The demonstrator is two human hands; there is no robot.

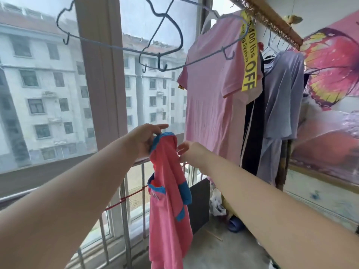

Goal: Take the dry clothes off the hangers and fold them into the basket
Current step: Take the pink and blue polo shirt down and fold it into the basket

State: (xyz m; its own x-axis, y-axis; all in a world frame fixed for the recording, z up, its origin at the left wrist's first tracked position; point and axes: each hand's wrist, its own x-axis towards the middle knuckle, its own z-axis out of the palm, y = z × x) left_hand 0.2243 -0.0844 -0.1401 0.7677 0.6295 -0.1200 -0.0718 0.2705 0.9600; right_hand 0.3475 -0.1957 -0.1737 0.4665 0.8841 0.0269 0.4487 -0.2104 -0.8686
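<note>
A small pink top with blue trim [168,208] hangs down in front of me, off any hanger. My left hand [144,140] grips it at the blue collar. My right hand [191,151] is just right of the collar with fingers apart, holding nothing. Two bare blue wire hangers [155,45] hang above. To the right, a pale pink T-shirt [209,105] hangs on another hanger from a wooden rail [272,22]. Beyond it hang a black garment [252,136] and a lavender shirt [281,98]. No basket is in view.
A large window [48,90] with a metal railing [124,200] runs along the left. A yellow sale tag [249,61] dangles from the rail. A butterfly wall picture [334,70] fills the right. A blue slipper [236,225] and a plastic bag [216,202] lie on the concrete floor.
</note>
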